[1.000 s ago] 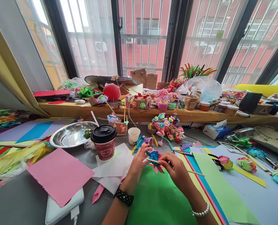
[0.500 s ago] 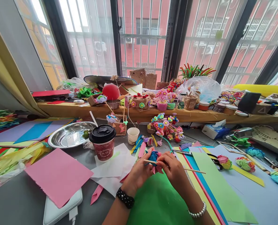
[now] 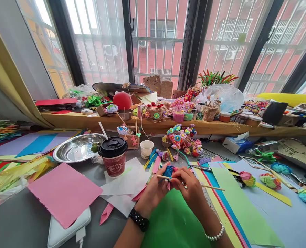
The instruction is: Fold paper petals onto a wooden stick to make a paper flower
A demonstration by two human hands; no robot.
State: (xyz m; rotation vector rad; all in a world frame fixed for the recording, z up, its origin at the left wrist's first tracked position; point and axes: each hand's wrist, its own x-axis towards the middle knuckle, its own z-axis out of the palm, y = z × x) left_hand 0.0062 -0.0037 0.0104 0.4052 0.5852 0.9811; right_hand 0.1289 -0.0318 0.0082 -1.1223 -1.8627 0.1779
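Fingers of my left hand are wrapped round a blue and pink paper flower, just above the green surface in front of me. A thin wooden stick runs through my right hand, pinched between thumb and fingers. Its near tip lies across the flower's side, and the far end sticks out to the right over the paper sheets. Parts of the flower are hidden behind my fingers. A folded pink paper piece lies left of my left wrist.
A lidded red cup with a straw, a steel plate and a white paper cup stand beyond my hands. Pink paper overlaps a white power bank at left. Coloured sheets, scissors and several paper flowers lie at right.
The stick and my right hand have shifted very slightly to the left. My left hand keeps its hold on the flower; the things around stay as they were.
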